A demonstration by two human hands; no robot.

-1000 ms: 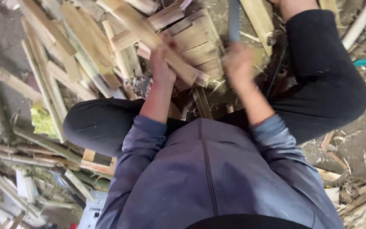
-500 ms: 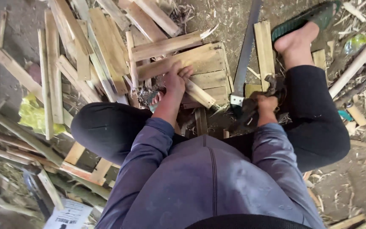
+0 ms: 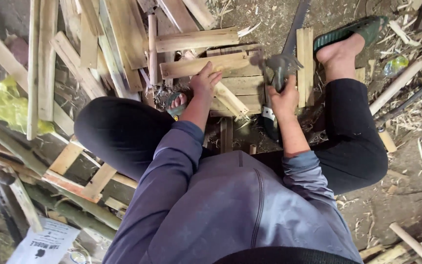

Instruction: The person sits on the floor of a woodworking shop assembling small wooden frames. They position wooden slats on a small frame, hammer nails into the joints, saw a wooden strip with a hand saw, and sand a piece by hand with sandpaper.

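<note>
Head view, looking down on seated person w/ knees spread, dark trousers, grey-blue jacket. Left hand rests flat-ish on a short wood strip, fingers spread over its upper end, pressing rather than wrapped; strip lies diagonal on top of a small slatted wood frame on the ground betw. the legs. Right hand closed round the handle of a hammer; head blurred, just above the frame's right edge, close to the strip's side but not touching it as far as visible. Long dark saw blade lies beside the frame, running up toward top edge. Upright plank just right of the hammer. Right foot in green sandal at upper right; left foot's toes peek out near left hand, just beside frame. Big heap of bamboo/wood slats upper left. Yellow-green plastic scrap at far left. White printed paper bottom left. Dirt floor w/ shavings to the right.
</note>
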